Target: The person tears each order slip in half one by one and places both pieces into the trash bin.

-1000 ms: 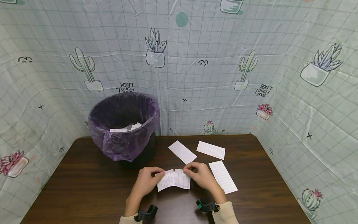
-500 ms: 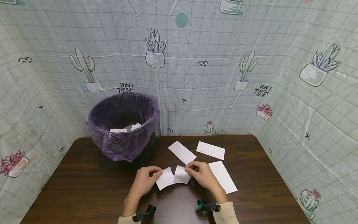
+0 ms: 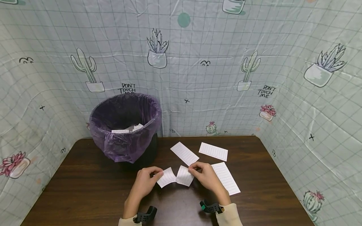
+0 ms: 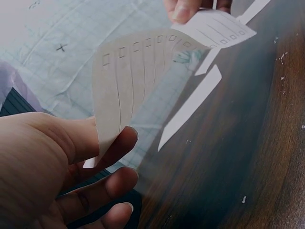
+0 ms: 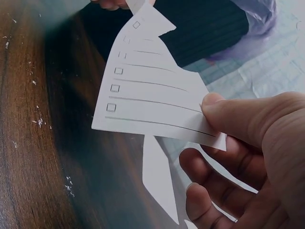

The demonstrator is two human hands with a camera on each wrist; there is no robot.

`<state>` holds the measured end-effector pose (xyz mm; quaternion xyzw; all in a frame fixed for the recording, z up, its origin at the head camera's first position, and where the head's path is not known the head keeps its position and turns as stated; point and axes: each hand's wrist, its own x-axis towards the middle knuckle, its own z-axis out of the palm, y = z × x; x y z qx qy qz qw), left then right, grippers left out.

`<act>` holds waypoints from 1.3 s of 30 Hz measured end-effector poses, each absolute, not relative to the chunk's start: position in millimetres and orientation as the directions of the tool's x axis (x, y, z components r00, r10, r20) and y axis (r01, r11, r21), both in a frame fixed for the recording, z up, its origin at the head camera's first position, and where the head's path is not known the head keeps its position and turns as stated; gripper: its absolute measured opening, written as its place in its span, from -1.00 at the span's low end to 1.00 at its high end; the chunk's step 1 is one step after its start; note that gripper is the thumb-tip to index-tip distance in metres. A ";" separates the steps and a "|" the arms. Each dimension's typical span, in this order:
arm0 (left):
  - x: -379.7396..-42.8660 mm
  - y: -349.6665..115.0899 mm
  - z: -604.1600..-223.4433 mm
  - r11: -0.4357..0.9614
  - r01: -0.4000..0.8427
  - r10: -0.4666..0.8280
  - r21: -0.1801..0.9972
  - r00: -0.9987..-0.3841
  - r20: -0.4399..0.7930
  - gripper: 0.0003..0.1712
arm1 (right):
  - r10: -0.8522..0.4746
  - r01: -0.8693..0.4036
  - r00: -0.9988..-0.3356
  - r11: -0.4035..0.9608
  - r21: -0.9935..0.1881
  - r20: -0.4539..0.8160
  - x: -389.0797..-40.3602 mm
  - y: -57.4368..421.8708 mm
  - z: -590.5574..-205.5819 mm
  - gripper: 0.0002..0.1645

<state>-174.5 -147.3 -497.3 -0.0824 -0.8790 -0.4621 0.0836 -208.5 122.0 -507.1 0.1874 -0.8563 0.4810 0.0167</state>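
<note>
A white sheet of lined paper with checkboxes hangs between both hands above the table. A wide V-shaped tear runs down from its top edge, and the two halves seem to meet only near the lower edge. My left hand pinches the left half between thumb and index finger; in the left wrist view that half bows upward. On the other side, my right hand pinches the right half by its outer edge, thumb on top. The other fingers of the right hand curl loosely below the paper.
Three more lined sheets lie on the brown table: one behind the hands, one at back right, one beside the right wrist. A bin with a purple liner stands back left, paper pieces inside. Small white scraps dot the tabletop.
The tear in the sheet has widened from a narrow slit into a broad V. Both hands have tilted the halves apart, and the left hand has shifted slightly left.
</note>
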 end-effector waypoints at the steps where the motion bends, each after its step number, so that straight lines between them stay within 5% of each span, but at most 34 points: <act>1: -174.6 -147.3 -497.4 0.559 0.220 0.067 0.799 -0.973 0.221 -0.94 | -0.305 -0.337 -0.929 0.465 -0.818 0.209 -208.5 122.1 -507.2 -0.92; 39: -174.6 -161.7 -495.7 0.617 0.169 0.002 0.769 -0.977 0.212 -0.95 | -0.180 -0.303 -0.953 0.511 -0.804 0.245 -215.8 137.7 -506.0 -0.95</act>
